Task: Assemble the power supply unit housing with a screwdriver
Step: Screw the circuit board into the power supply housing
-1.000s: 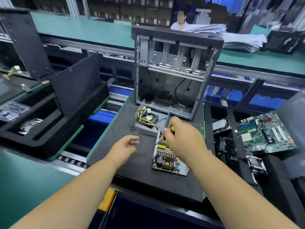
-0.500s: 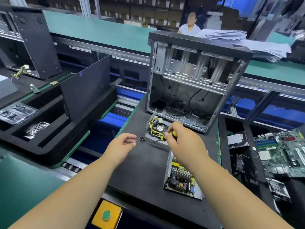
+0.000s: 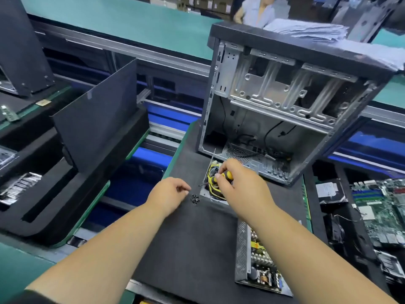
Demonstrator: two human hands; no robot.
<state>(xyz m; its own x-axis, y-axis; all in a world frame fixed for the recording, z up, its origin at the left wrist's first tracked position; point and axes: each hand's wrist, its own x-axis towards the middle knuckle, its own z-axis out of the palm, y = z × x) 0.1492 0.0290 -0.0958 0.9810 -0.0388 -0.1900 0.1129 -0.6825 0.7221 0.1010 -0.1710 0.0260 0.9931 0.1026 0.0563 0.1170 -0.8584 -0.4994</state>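
Left hand (image 3: 169,193): now lying on the black bench mat (image 3: 192,233), having slid forward over the last second towards the small heap of black screws (image 3: 194,199); its loosely curled fingers (image 3: 183,187) are sitting just beside the heap and holding nothing, so a screw pick-up is judged to be the step in hand. Right hand (image 3: 237,186): gripping the yellow-and-black screwdriver (image 3: 221,175), fingers curled round the handle, the dark tip pointing left towards the screws; it is hovering over the housing half with the yellow wiring (image 3: 211,172), having left the open power supply board (image 3: 257,262), which is now lying near the mat's front edge. Open computer case (image 3: 285,102): standing upright behind. Fastening is judged not yet begun.
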